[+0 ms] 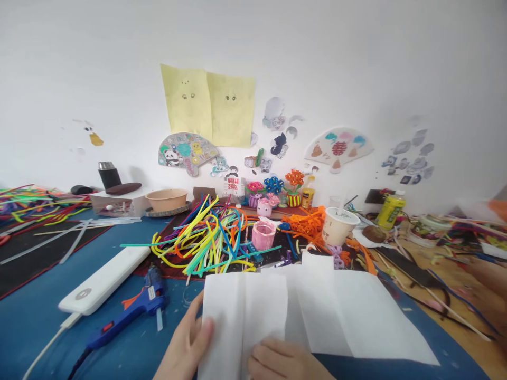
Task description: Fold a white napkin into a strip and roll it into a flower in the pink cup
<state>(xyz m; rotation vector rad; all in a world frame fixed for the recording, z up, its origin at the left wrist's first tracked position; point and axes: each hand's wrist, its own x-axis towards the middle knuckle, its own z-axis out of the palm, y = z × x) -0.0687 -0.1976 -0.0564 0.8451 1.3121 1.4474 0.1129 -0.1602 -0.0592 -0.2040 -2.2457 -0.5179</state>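
Note:
A large sheet of white paper [263,301], with folds standing up along it, spreads across the front of the table and reaches far to the right. My left hand [190,338] grips its left edge, thumb on the near face and fingers behind. Low on the folded part, my right hand [283,360] has its fingers curled against the paper; its fingertips are partly hidden. To the left of my left hand lies a blue glue gun [134,311] with a clear glue stick at its tip. Beyond the paper is a tangled heap of coloured pipe cleaners [206,235].
A white power bank [105,279] with a cable lies at left. Behind the paper stand a pink jar [263,235], a paper cup [338,227] and orange pipe cleaners [307,227]. Someone else's arm [489,274] shows at the right edge. Glue sticks [77,240] lie far left.

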